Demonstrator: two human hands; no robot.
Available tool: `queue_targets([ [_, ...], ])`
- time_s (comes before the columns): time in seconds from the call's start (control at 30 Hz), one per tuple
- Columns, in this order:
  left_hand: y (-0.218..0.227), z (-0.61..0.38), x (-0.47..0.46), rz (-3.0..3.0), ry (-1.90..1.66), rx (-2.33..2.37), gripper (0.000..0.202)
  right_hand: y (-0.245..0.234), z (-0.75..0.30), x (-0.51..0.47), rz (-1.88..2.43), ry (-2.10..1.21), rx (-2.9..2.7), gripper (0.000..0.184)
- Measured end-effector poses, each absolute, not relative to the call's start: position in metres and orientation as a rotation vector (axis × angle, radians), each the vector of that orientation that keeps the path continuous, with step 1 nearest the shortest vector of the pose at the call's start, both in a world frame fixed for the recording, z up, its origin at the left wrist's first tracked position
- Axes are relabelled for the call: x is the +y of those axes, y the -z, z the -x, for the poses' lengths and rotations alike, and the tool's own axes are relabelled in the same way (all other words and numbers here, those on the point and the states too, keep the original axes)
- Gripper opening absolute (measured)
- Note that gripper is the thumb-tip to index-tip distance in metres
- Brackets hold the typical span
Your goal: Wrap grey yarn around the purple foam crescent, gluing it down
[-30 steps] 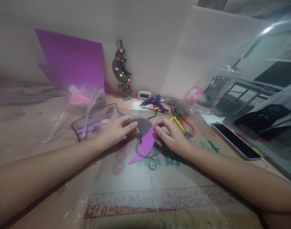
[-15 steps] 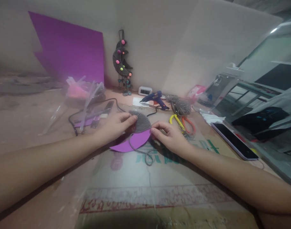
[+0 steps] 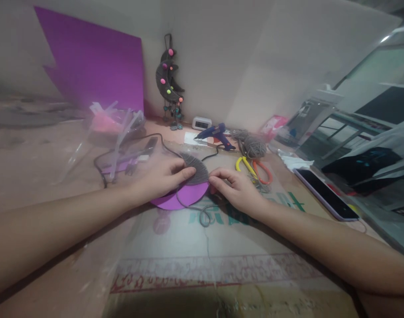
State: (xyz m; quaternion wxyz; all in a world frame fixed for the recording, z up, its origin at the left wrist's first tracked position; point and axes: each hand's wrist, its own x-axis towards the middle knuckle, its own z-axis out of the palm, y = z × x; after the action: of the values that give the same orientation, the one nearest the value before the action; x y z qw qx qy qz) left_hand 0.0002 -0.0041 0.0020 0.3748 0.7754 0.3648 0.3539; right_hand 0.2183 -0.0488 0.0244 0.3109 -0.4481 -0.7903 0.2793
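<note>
A purple foam or card crescent (image 3: 175, 201) has its upper part wrapped in grey yarn (image 3: 199, 170). My left hand (image 3: 165, 174) is closed on it, with the thumb lying over the wrapped face. At the right edge of the wrapping, my right hand (image 3: 233, 187) pinches with thumb and forefinger, seemingly on the yarn; the fingertips hide most of what they grip. A loose yarn strand (image 3: 203, 218) hangs across the bare purple part and curls on the cardboard below, its far end running towards my right hand.
Behind the hands lie a blue glue gun (image 3: 215, 132) on white paper, a small clock (image 3: 202, 123), a yarn ball (image 3: 255, 146) and scissors with yellow and orange handles (image 3: 262, 172). A phone (image 3: 326, 194) rests at right. Plastic bags (image 3: 112, 119) and a purple sheet (image 3: 99, 62) occupy the left.
My left thumb has slid right over the wrapped part, and the crescent has tilted slightly, showing more purple below. My right hand keeps its pinch at the edge. The view has shifted a little.
</note>
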Motion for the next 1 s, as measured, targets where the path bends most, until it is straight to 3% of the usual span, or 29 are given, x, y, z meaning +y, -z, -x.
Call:
queue_targets([
  [0.33,-0.0044,-0.0013,-0.0059,-1.912,-0.879,0.957,0.032,-0.0214,-0.2192,-0.0494,1.174,-0.744,-2.079,0.022],
  [0.63,-0.0067,0.0000,-0.0058,-2.108,-0.772,1.003,0.040,-0.0180,-0.2216,-0.0461,1.142,-0.842,-2.070,0.040],
  [1.0,-0.0016,0.0020,-0.0027,-2.143,-0.768,1.011,0.044,-0.0162,-0.2236,-0.0435,1.139,-0.857,-2.081,0.040],
])
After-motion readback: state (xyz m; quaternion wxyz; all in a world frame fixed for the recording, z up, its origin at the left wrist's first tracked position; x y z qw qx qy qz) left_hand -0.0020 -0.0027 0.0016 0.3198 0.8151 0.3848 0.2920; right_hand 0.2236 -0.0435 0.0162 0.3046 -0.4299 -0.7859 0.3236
